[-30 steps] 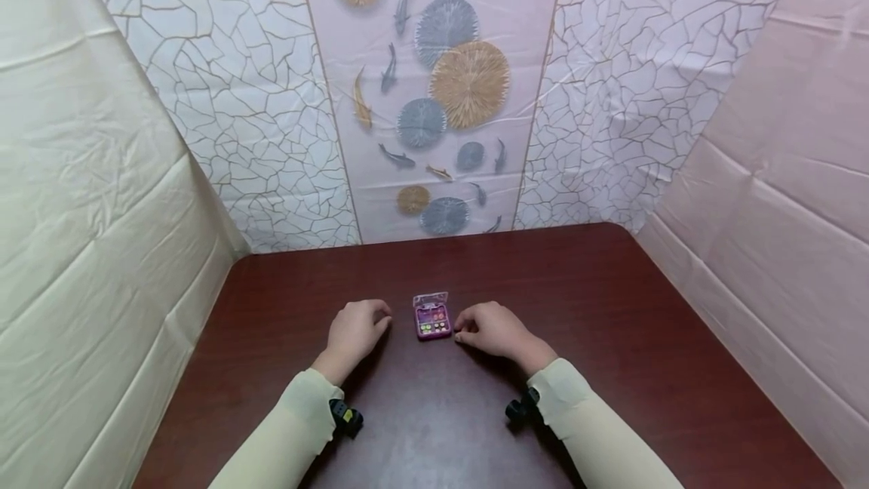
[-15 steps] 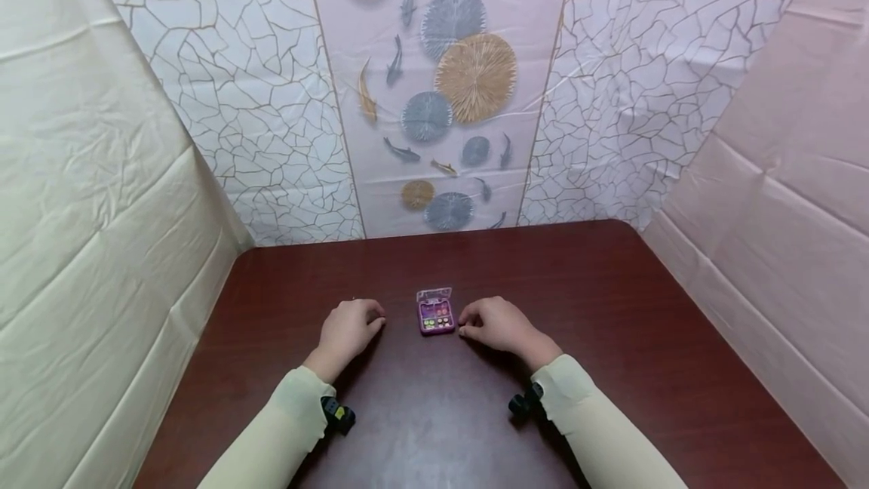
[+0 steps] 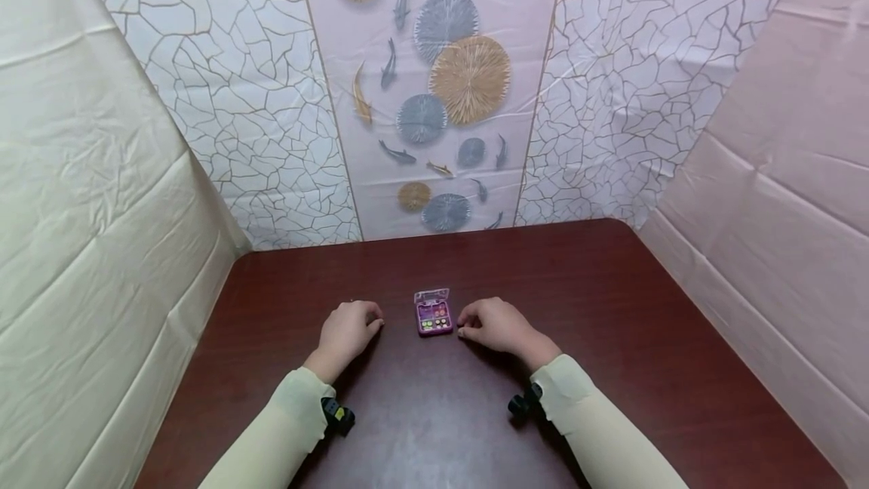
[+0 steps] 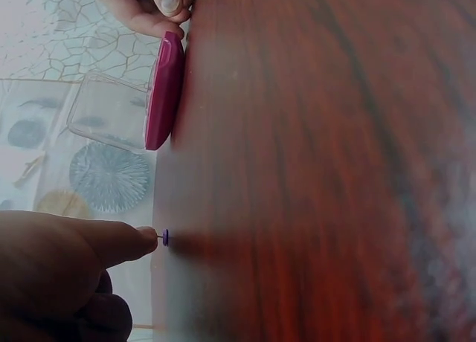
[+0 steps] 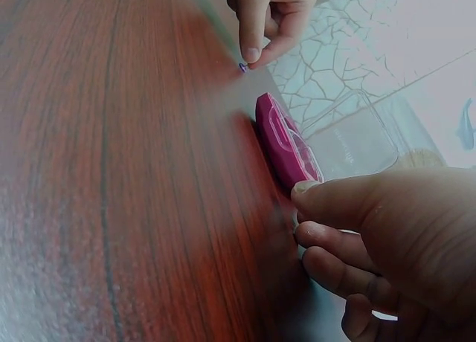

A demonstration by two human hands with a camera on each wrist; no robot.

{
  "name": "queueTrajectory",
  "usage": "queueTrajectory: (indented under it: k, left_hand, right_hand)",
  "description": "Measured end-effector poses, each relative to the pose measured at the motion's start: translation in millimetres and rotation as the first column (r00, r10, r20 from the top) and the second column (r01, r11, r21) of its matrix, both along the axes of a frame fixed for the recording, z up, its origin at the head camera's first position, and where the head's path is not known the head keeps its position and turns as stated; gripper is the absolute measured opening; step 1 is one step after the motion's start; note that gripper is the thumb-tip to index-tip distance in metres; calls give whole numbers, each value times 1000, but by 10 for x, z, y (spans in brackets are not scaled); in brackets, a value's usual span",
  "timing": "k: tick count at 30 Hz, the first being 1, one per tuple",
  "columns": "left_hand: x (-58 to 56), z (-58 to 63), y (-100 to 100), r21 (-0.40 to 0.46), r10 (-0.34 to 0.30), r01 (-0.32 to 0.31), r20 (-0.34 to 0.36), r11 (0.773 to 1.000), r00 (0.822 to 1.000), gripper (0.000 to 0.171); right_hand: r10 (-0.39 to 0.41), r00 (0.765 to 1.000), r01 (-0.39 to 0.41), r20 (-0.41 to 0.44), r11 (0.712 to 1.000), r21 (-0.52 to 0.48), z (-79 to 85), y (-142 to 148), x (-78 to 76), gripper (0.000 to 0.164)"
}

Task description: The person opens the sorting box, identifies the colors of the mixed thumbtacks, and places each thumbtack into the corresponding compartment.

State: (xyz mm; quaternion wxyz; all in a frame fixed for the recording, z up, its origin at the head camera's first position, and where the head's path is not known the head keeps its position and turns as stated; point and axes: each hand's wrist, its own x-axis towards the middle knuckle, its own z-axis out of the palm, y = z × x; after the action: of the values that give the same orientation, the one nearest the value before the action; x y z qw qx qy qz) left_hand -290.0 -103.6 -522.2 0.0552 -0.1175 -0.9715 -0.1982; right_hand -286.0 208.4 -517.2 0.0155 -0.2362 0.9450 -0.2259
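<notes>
A small magenta case (image 3: 434, 327) stands on the table between my hands, its clear lid (image 4: 111, 110) raised. Several small coloured pieces sit in its compartments. To the left of the case, my left hand (image 3: 346, 330) pinches a tiny purple stud earring (image 4: 166, 238) by its thin metal pin, between thumb and fingertip, close to the tabletop. On the other side, my right hand (image 3: 498, 325) rests with loosely curled fingers. Its thumb (image 5: 316, 197) overlaps the near end of the case in the right wrist view. Nothing shows between those fingers.
The dark red-brown wooden table (image 3: 434, 413) reaches back to a patterned cloth (image 3: 434, 172). Plain pale cloths hang along the left (image 3: 102, 210) and right (image 3: 760, 210) sides. A black wrist camera (image 3: 338, 415) is worn at the left sleeve.
My left hand has shifted slightly left, away from the case, with the stud earring. The right hand and the case have hardly moved; the head view has swayed a little.
</notes>
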Motion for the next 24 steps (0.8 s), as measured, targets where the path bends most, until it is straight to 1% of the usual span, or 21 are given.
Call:
queueTrajectory:
  k: [11,19,24]
  left_hand:
    - [-15,10,17,-11,-1,1,-16,1000,1000,6]
    - [-17,-2,5,-26,16,-17,-20,1000,1000,6]
    - [-16,-1,8,-22,5,-5,-20,1000,1000,5]
  right_hand:
    - [9,1000,-9,-6,1000,-7,29,-5,20,11]
    - [7,1000,-7,4,1000,-11,33,-4,27,12]
    - [9,1000,-9,-11,1000,-4,20,-2,18,11]
